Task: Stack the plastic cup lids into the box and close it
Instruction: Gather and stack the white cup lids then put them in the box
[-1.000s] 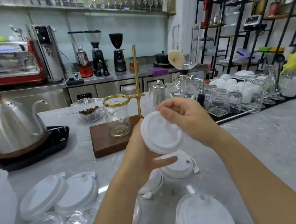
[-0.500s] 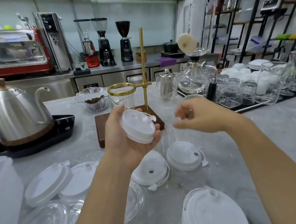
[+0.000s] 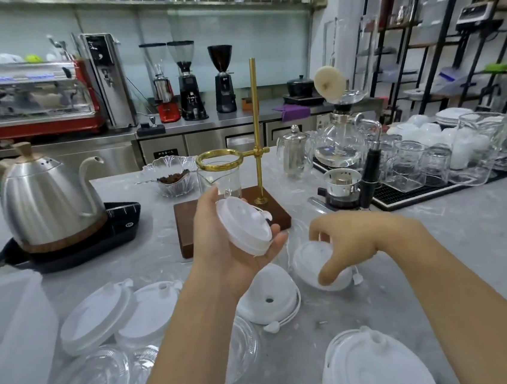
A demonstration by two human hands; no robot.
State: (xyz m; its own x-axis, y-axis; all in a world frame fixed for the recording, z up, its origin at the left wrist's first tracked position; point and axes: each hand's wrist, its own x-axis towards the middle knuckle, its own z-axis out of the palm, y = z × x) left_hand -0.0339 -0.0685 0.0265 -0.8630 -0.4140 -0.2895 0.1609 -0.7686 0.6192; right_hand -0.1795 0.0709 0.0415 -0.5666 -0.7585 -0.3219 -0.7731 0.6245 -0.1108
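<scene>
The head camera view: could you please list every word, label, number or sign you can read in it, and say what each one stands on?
No text here can be read with confidence.
Black label on the steel under-counter cabinet: pale characters, too small to read.
Kettle base: a round symbol and scale marks, no legible words.
Hot water dispenser: front markings, blurred.
White lids, including the one in the left hand and the one under the right hand: no print visible.

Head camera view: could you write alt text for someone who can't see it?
A person's left hand holds a white plastic cup lid above a grey counter while the right hand closes its fingers on another white lid lying there. More white and clear lids lie scattered nearby, with a steel kettle and glassware behind.
</scene>
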